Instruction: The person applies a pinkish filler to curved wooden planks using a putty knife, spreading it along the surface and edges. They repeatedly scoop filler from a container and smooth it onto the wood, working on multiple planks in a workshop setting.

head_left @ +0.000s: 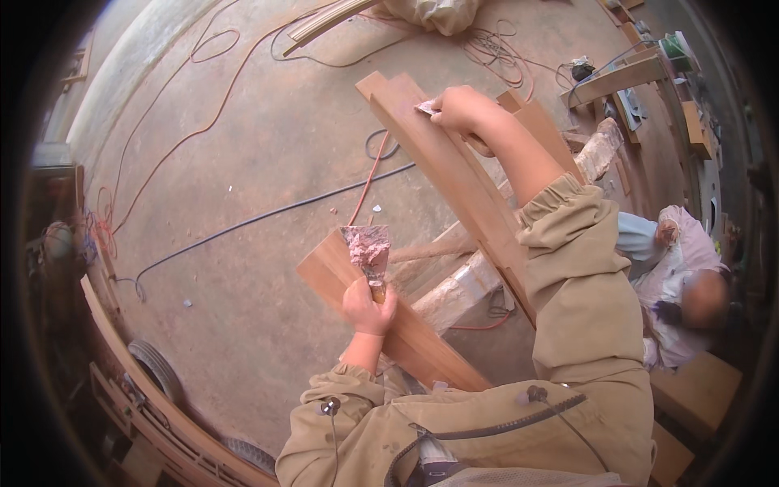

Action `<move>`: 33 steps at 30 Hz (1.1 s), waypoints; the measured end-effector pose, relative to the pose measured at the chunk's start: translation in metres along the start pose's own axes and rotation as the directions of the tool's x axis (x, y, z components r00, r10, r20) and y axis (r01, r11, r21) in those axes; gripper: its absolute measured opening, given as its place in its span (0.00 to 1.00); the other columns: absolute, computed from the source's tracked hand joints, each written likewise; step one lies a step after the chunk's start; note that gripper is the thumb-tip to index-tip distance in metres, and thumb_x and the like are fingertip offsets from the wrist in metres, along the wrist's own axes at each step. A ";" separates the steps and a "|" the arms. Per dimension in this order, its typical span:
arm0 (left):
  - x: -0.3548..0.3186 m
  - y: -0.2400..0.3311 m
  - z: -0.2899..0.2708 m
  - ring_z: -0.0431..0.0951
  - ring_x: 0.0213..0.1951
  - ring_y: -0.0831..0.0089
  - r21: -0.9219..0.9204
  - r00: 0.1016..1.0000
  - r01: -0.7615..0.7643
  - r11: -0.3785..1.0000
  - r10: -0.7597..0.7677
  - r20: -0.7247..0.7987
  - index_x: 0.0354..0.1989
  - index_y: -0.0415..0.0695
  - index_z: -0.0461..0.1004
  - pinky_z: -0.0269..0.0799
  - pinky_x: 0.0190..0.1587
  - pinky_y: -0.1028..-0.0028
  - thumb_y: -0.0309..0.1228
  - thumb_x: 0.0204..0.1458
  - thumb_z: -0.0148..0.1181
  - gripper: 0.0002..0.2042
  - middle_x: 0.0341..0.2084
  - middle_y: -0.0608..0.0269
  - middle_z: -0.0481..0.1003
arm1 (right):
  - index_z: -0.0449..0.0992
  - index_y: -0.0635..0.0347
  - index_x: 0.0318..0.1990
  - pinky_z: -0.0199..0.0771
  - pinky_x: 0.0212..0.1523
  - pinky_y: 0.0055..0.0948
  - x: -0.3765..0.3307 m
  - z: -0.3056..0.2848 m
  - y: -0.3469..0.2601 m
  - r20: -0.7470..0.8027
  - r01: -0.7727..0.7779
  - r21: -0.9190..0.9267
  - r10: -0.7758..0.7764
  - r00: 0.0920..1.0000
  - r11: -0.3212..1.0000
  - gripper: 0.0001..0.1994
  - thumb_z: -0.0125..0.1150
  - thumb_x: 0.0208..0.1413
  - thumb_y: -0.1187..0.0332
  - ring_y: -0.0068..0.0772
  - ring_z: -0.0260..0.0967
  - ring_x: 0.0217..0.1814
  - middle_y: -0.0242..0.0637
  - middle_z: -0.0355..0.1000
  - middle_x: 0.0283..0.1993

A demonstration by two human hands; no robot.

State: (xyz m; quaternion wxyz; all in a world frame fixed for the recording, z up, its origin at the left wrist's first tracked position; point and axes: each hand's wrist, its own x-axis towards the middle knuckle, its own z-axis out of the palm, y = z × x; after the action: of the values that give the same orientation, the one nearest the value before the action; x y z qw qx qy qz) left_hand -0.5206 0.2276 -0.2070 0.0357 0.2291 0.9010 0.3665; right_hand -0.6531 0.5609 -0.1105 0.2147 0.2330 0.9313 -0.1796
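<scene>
Centre frame, left hand [369, 312] grips a light-looking putty knife [376, 284], best held below its soft-looking pink filler [369, 248]; upper centre, right hand [464, 112] pinches a thin, likely springy scraper [425, 107]!

I make out smooth, low-sheen wood on the long board [449, 172] in the upper centre, rough, lumpy pink paste [370, 250] on the scraper [377, 290] mid-frame, matt creased cloth on the tan jacket [580, 312] at lower right, and a dull, scuffed floor [243, 243] at left

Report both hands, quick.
Left hand: closed around the handle of a putty knife loaded with pink paste.
Right hand: closed on a small scraper at a wooden board.
</scene>
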 end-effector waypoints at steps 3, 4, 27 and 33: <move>0.005 0.004 0.001 0.68 0.23 0.55 -0.022 0.999 -0.022 1.000 0.021 -0.029 0.23 0.43 0.67 0.63 0.26 0.62 0.34 0.36 0.59 0.10 0.18 0.57 0.67 | 0.75 0.60 0.42 0.69 0.45 0.36 0.016 0.014 0.008 -0.073 -0.048 0.047 0.051 0.996 0.998 0.15 0.53 0.47 0.66 0.47 0.70 0.44 0.50 0.72 0.42; 0.004 0.003 0.002 0.68 0.23 0.55 -0.027 1.000 -0.026 0.999 0.025 -0.018 0.23 0.43 0.67 0.63 0.26 0.63 0.35 0.36 0.59 0.10 0.18 0.57 0.67 | 0.74 0.55 0.46 0.69 0.45 0.35 0.019 0.022 0.014 -0.074 -0.031 -0.005 0.030 0.997 1.000 0.16 0.54 0.48 0.64 0.46 0.71 0.43 0.49 0.72 0.42; 0.002 0.002 0.000 0.68 0.23 0.55 -0.015 0.999 -0.017 1.000 0.016 -0.031 0.24 0.44 0.67 0.63 0.27 0.62 0.35 0.37 0.59 0.10 0.19 0.57 0.67 | 0.74 0.53 0.46 0.68 0.46 0.37 -0.037 0.025 0.013 -0.098 0.028 0.163 -0.013 0.995 0.986 0.16 0.56 0.48 0.63 0.47 0.69 0.45 0.46 0.71 0.43; 0.003 0.001 0.001 0.68 0.23 0.56 -0.031 1.000 -0.008 0.999 0.007 -0.020 0.23 0.44 0.66 0.63 0.26 0.63 0.35 0.37 0.59 0.10 0.18 0.58 0.67 | 0.72 0.52 0.50 0.68 0.46 0.34 -0.035 0.008 0.013 0.108 0.050 0.041 -0.054 0.993 0.998 0.19 0.56 0.48 0.62 0.44 0.70 0.44 0.49 0.71 0.44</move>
State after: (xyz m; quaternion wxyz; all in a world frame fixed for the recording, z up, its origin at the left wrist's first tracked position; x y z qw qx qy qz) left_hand -0.5227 0.2300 -0.2062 0.0288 0.2283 0.8947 0.3828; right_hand -0.6161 0.5560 -0.1030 0.2562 0.2023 0.9204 -0.2153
